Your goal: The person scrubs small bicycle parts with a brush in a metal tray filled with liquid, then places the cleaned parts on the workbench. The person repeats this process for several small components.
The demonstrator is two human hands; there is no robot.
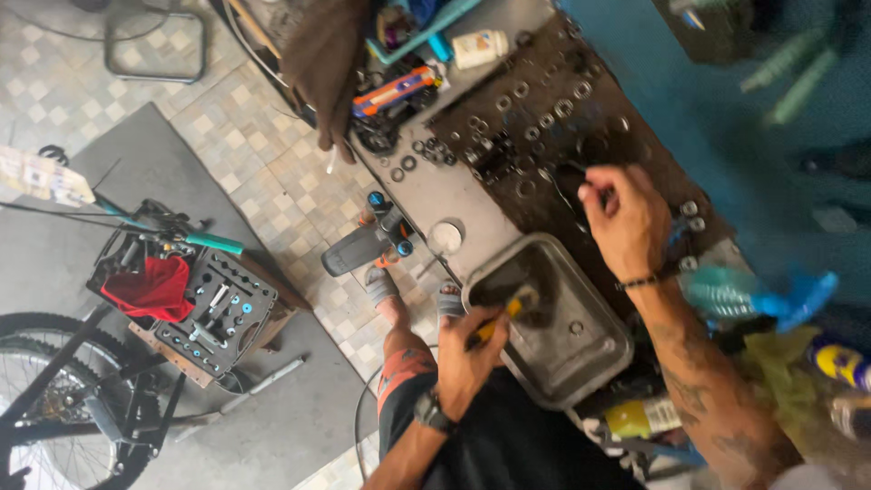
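I'm seeing the left hand [472, 349] closing around a yellow-handled brush [508, 313], handle slanting up and away from the wrist, tip reaching over the near rim into the metal tray [594, 349]. The tray is a rounded-corner steel pan, greasy and dark inside, with a small ring-shaped part lying on its floor. The right hand [626, 218] is sitting beyond the tray's far side, fingers pinching narrow on something small and dark; I can't tell what. It's hovering over the dark, oily patch of the worktop [435, 195], among scattered washers [531, 109] and nuts. The left hand is the nearer one to the tray. A bike suspension fork [367, 240] is hanging off the worktop's edge beside the tray.
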